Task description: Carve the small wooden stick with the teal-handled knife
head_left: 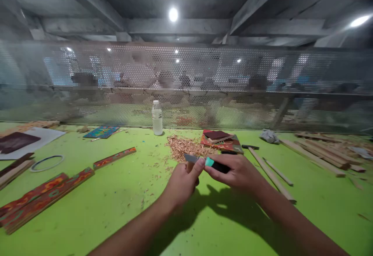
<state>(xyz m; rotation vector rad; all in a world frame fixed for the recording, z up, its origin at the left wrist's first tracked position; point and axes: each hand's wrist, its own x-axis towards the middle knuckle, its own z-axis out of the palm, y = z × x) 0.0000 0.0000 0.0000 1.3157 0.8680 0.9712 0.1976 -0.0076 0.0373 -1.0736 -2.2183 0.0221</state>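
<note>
My right hand [233, 169] is wrapped round the black and teal handle of a utility knife [217, 165]. Its grey blade points left, across the top of my left hand [183, 180]. The left fingers are curled and the thumb is pressed up close by the blade. A pale bit shows near that thumb, but whatever the left hand grips is mostly hidden. Just beyond both hands lies a pile of wood shavings [185, 148] on the green table [186, 225].
Behind the shavings stand a water bottle [157, 120] and a red patterned board [235, 146] with sandpaper on it. A hammer [271, 172] and wood strips [323, 153] lie right. Painted strips [52, 195] and a tape roll [46, 163] lie left. A perforated screen [186, 69] crosses the back.
</note>
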